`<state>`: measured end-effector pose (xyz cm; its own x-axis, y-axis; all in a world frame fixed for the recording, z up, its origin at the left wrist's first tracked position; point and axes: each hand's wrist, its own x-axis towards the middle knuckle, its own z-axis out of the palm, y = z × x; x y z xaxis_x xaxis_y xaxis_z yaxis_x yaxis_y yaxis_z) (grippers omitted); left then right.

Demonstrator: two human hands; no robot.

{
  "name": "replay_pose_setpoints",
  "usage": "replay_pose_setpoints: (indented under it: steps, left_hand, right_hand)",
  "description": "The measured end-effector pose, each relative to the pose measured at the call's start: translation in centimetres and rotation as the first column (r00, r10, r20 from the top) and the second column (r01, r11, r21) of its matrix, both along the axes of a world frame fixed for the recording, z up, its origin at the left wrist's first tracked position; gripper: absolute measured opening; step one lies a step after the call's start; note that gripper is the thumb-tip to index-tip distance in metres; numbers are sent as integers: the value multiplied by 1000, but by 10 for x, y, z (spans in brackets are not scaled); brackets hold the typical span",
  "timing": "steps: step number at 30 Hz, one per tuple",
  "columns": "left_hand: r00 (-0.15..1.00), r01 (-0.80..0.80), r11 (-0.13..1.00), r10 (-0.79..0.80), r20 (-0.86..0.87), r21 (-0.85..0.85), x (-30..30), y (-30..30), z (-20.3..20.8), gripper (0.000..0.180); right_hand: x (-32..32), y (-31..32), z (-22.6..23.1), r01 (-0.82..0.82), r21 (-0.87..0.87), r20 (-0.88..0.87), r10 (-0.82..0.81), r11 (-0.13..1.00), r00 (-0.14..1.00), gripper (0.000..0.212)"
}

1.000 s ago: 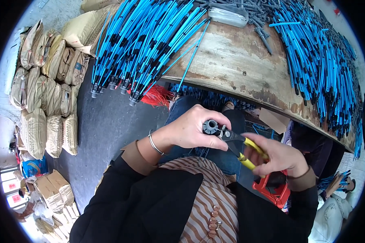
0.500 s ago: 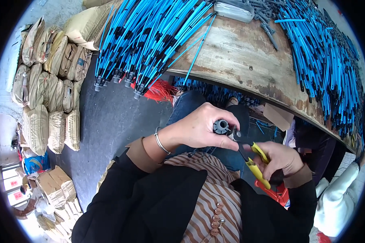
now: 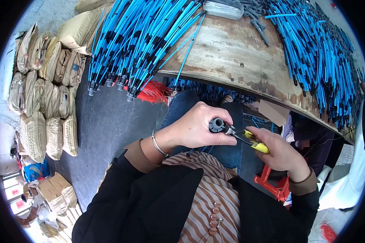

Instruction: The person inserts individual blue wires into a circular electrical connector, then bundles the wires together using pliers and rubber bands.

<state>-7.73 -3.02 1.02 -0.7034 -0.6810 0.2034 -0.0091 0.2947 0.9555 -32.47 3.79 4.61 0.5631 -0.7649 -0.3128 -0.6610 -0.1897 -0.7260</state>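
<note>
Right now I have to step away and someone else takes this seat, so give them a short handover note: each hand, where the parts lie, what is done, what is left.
Left hand: closed around a small black round connector, open end facing up, held over the lap.
Right hand: grips yellow-handled pliers, whose nose meets the connector's side.
Parts: blue cables with black ends piled on the worn wooden bench, a second pile at right; loose red wire strands under the bench edge.
Done: connector in hand, pliers on it.
Left: cannot tell how far the pliers work has gone; both piles remain on the bench.
</note>
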Motion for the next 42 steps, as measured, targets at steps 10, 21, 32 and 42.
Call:
replay_pose_setpoints:
  steps: [10,21,32,42]
  left_hand:
    - [1000,23,1000,-23,3,-10,9,-3,-1,25]
    - [997,-41,999,40,68,25,12,-12,-3,26]
    - [998,-21,1000,20,-62,-11,3,-8,-9,31]
    - [997,28,999,-29,77,16,6,-8,-1,25]
  right_hand:
    - [12,4,-16,102,-38,83,-99,994,992,36]
    - [34,15,-63,313,-189,251,-262,931,932,31]
    - [17,11,-20,262,346,118,-319,901,941,28]
    - [5,-5,22,251,418,-46,-256,873,966,27]
